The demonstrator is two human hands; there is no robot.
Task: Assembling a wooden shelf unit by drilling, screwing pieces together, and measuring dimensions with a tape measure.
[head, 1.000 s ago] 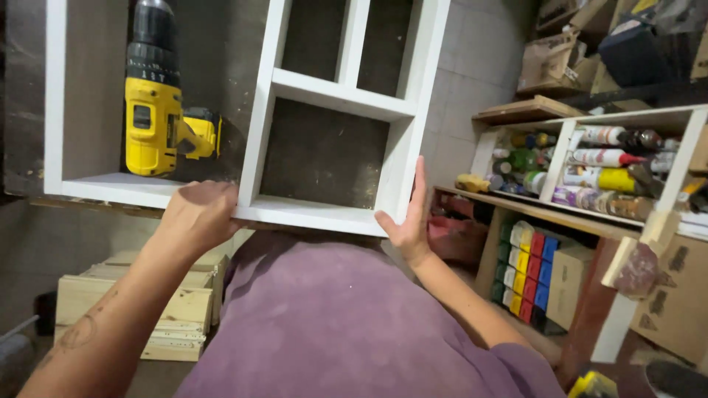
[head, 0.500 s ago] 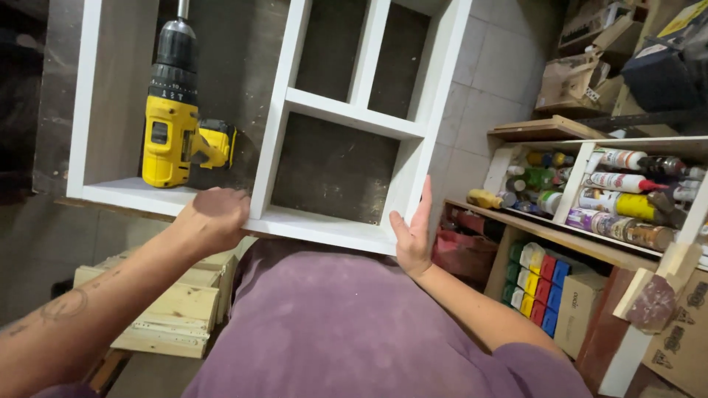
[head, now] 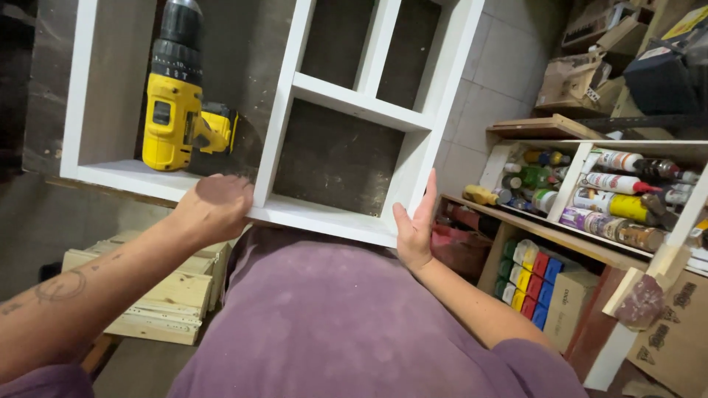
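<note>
Head view: my left hand [head: 214, 208], fingers curled, grips the white frame [head: 324, 214]; my right hand [head: 414, 228], fingers together, presses flat against its corner; yellow drill [head: 181, 103] inside.

Dusty purple shirt, short sleeves; line tattoos on left forearm.

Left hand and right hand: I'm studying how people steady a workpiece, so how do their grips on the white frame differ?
The left hand is curled into a fist-like grip against the near rail of the white frame, by its middle upright; the right hand lies flat and open, fingers pointing up along the frame's outer side. The left hand sits near the yellow drill; the right hand is at the corner, far from it. Both touch the frame's near edge.
</note>
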